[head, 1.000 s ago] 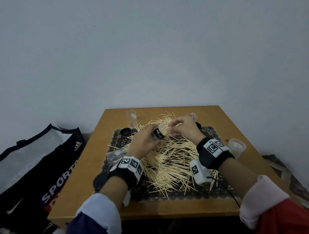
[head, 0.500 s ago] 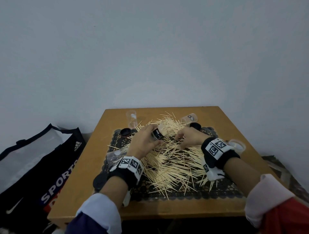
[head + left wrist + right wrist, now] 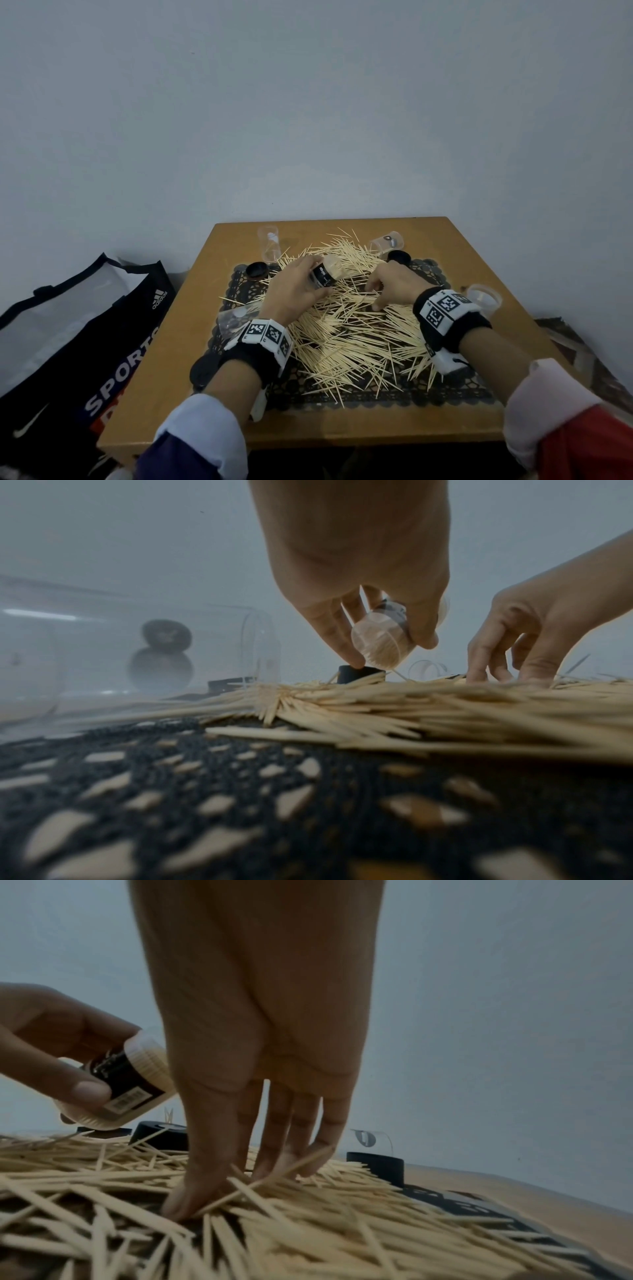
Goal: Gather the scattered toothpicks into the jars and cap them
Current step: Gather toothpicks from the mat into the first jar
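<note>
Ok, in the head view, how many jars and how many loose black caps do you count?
Jars: 5 (held, back left, back right, right, left)
Caps: 3 (back left, back right, front left)
Total: 8; more may be hidden under the hands.

A wooden table [image 3: 164,346] stands against a plain grey wall [image 3: 308,102], with a black lace mat [image 3: 394,397] spread over its middle. On the floor beside it — left side — leans a black sports bag [image 3: 85,342] with white lettering.
</note>
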`<state>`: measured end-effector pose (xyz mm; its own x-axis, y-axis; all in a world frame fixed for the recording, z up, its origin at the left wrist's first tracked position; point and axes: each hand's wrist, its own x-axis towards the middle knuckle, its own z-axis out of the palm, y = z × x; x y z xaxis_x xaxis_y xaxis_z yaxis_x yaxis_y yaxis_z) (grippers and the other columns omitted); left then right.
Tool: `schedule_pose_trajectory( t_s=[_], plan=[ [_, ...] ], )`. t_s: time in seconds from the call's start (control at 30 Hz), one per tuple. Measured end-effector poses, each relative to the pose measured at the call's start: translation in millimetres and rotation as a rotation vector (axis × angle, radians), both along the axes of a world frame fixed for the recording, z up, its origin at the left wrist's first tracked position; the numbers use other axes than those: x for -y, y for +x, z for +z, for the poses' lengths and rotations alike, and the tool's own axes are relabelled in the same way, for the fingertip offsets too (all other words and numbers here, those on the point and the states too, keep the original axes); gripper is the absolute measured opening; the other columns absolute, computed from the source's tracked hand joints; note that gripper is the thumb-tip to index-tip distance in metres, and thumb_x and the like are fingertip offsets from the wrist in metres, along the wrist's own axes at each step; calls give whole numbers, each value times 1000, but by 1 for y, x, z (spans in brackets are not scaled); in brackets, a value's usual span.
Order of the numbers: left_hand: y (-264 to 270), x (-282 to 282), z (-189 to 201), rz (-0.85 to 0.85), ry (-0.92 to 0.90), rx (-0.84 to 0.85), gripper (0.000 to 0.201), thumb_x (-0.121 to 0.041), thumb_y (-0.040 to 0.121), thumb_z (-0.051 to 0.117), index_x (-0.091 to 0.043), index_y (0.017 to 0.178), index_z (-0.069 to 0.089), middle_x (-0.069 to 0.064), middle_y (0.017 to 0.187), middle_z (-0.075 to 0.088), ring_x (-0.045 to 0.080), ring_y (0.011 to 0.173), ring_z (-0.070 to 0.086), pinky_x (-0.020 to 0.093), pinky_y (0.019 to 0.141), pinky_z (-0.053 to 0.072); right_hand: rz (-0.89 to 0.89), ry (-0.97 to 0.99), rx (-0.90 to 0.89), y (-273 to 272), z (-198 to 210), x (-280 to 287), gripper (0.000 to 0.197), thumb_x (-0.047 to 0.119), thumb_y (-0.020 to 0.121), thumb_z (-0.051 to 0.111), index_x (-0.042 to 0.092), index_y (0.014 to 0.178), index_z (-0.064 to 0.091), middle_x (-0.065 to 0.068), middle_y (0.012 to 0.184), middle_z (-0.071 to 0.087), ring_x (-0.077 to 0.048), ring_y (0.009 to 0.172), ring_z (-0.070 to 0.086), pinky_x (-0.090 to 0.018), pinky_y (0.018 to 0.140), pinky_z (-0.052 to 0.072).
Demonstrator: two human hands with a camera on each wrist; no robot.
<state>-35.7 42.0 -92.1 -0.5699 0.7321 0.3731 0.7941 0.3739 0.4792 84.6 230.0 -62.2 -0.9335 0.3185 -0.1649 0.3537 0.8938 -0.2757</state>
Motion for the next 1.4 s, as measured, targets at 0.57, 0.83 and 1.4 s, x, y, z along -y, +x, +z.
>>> schedule_pose_trajectory(
  t_s=[0.57,0.83,1.4],
  plan=[
    [1,1,1,-9,1,8,64,-40,78,79,-15,131,53,0,123,63,18,110,58,35,92,49,-55,251,-11,1,3,13,16,25,79,78,14,88,69,-1,87,65,-19,83,63,-30,67,44],
    [0,1,0,-15,-15,12,63,-44,78,77,-16,130,53,-1,122,63,17,109,58,37,92,50,-3,265,-71,6,3,11,15,25,90,65,16,102,67,-1,101,65,-19,87,60,-31,72,48],
    [3,1,4,11,-2,20,65,-44,79,76,-15,132,52,0,124,62,17,111,58,36,93,49,-319,-649,-607,-5,19,12,3,9,86,69,9,82,69,4,85,56,-8,83,57,-29,84,49]
  ],
)
